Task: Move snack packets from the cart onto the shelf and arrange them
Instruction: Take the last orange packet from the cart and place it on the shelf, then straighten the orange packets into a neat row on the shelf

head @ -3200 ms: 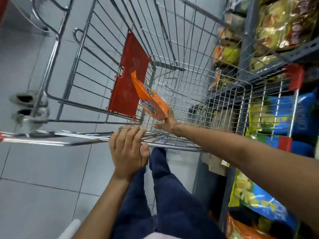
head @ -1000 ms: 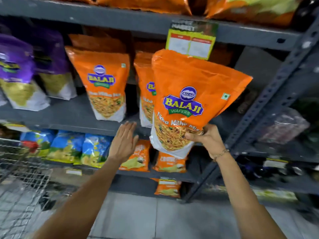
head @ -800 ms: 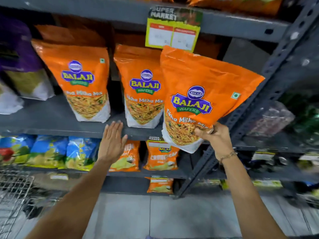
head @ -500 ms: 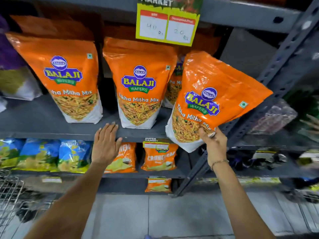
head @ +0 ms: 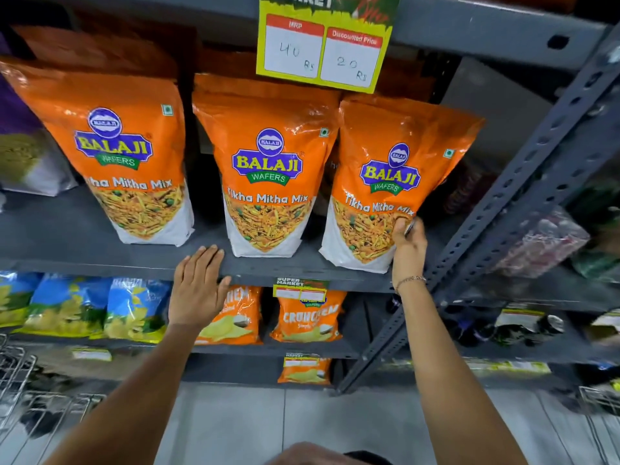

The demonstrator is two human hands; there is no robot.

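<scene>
An orange Balaji Tikha Mitha Mix packet [head: 392, 169] stands upright on the grey shelf [head: 84, 243], rightmost in a row of three. My right hand [head: 407, 245] grips its lower right corner. Two matching packets stand to its left, one in the middle [head: 268, 169] and one further left [head: 120, 152]. My left hand [head: 198, 286] rests flat on the shelf's front edge, fingers spread, holding nothing. A corner of the wire cart [head: 16, 374] shows at the lower left.
A yellow price tag [head: 322, 45] hangs from the shelf above. Blue chip bags [head: 100, 307] and small orange bags [head: 307, 317] fill the lower shelf. A slanted grey upright [head: 503, 209] runs along the right. Purple-and-white bags [head: 30, 156] stand at far left.
The packet taken from the cart has gone from tilted in the air to standing upright on the shelf beside the middle packet. My left hand stayed on the shelf edge.
</scene>
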